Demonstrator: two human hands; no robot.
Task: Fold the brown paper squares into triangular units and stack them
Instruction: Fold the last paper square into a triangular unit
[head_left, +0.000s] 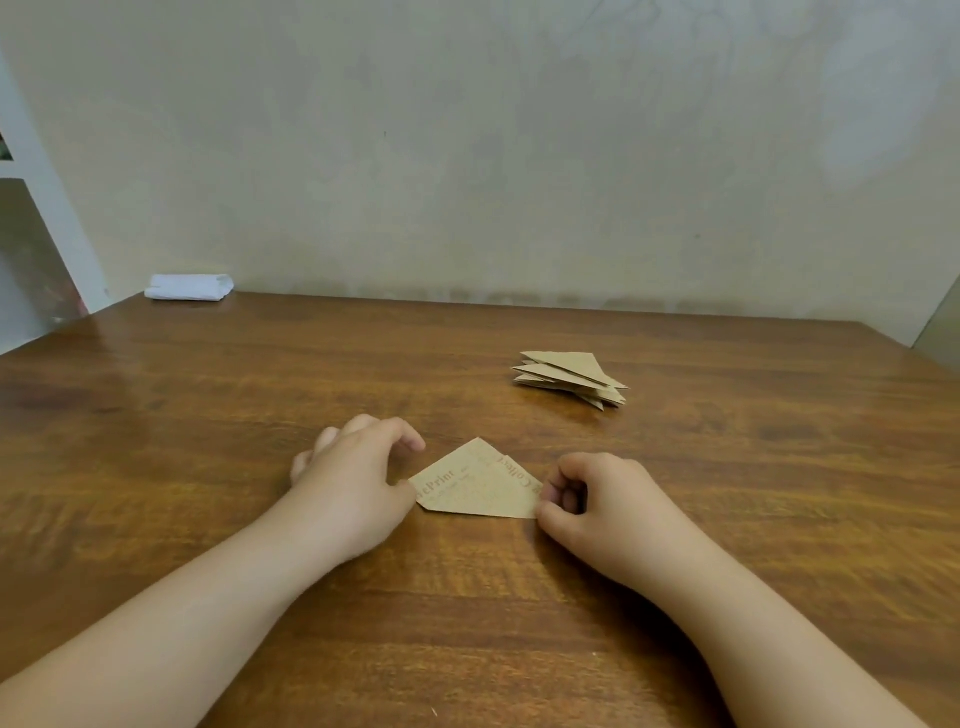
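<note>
A brown printed paper, folded into a rough triangle with its point away from me, lies flat on the wooden table between my hands. My left hand rests at the paper's left corner, thumb touching it, fingers curled above the table. At the right corner my right hand pinches the paper with curled fingers. A stack of folded brown triangular units sits farther back on the right, apart from both hands.
A folded white cloth lies at the table's far left corner against the pale wall. The table's left edge runs diagonally at far left. Bare wood lies around the paper and stack.
</note>
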